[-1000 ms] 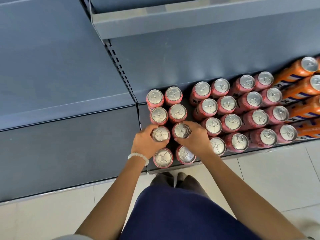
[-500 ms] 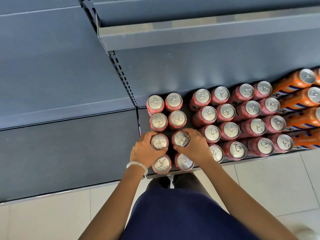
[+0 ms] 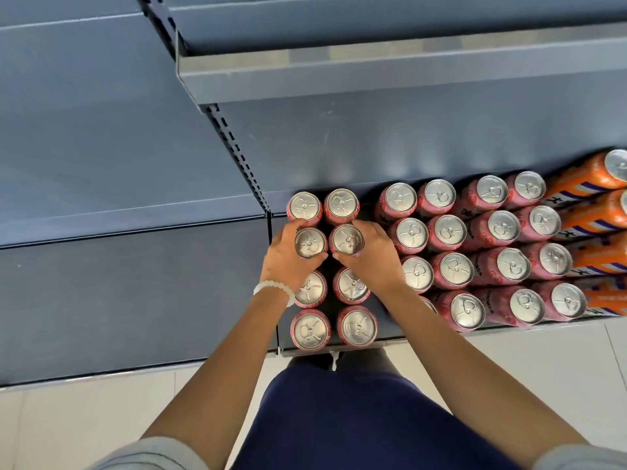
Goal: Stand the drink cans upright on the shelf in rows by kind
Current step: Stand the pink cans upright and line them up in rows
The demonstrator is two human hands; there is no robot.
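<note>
- Shelf (image 3: 380,337), dark grey, bottom tier; its front lip runs from 6 to 3 o'clock
- Pink cans (image 3: 451,269), upright with silver tops up, stand in rows from front to back on the shelf, from centre toward 3 o'clock
- Two further columns of pink cans stand at centre, apart from the main block by a narrow gap
- Left hand (image 3: 288,259) curls round the left can (image 3: 309,243), second from the back in the left column; thumb in front, fingers wrapped round its far side
- Right hand (image 3: 373,256) curls round the right can (image 3: 347,239), second from the back in the right column; thumb in front of it
- The two held cans stand just beside each other, upright; whether they touch the shelf cannot be told
- Orange cans (image 3: 590,215) stand in a row at 3 o'clock, just beside the pink block
- Bracelet (image 3: 276,288), white beads, on the left wrist
- Upper shelf (image 3: 390,76) overhangs at 12 o'clock
- Floor (image 3: 549,378), pale tile, at 4 and 8 o'clock
</note>
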